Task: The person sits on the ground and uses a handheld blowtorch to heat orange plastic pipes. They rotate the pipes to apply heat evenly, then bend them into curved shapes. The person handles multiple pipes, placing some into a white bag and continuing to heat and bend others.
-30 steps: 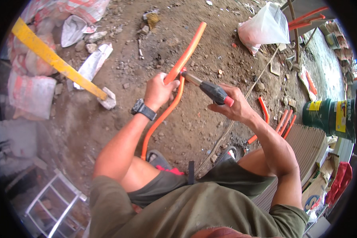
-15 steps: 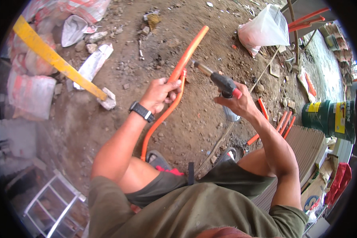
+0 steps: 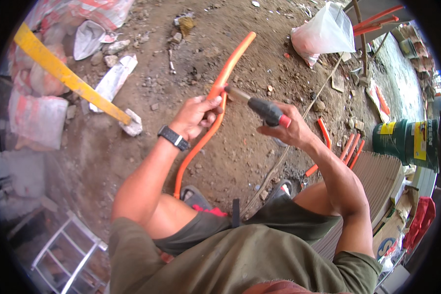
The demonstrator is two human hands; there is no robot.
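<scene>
My left hand (image 3: 198,116), with a dark watch on its wrist, closes around an orange plastic pipe (image 3: 233,56) that points up and away. A bent orange pipe (image 3: 191,156) runs from beside those fingers down toward my left foot; whether the two are joined under my hand I cannot tell. My right hand (image 3: 290,126) grips a blowtorch (image 3: 265,110) with a black body, a red knob and a metal nozzle. The nozzle tip is right at the bent pipe's upper end. The torch's canister is mostly hidden behind my hand. No flame is clearly visible.
Short orange pipe pieces (image 3: 348,149) lie right of my knee, near green buckets (image 3: 389,142) and stacked grey ridged sheets (image 3: 372,179). A whitish plastic bag (image 3: 323,34) stands far right. A yellow bar (image 3: 68,73) slants in at left, by sacks (image 3: 39,115). Stones dot the dirt.
My right hand has brought the torch slightly down and left, so its nozzle has gone from beside the upper pipe to the bent pipe's end. My left hand stays nearly still.
</scene>
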